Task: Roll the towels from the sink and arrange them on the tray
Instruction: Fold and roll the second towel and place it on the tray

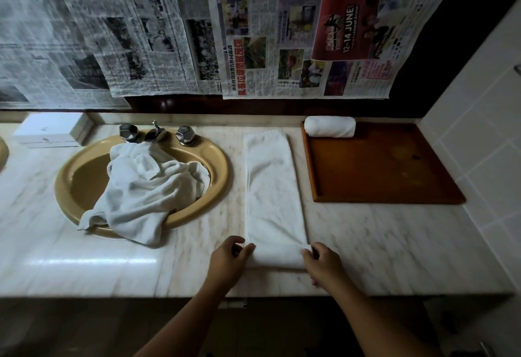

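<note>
A long folded towel (pixel 272 187) lies flat on the marble tabletop (pixel 394 244), between the sink (pixel 84 179) and the wooden tray (pixel 380 165). Its near end is turned up into a short roll. The left hand (pixel 229 258) holds the left end of this roll, and the right hand (pixel 324 265) holds the right end. The fingers (pixel 235 241) of both hands are curled around the cloth. One rolled towel (pixel 329 126) lies at the tray's far left corner. Crumpled towels (pixel 146 187) lie in the sink, draped over its near rim onto the tabletop. Newspaper sheets (pixel 282 38) cover the wall behind.
</note>
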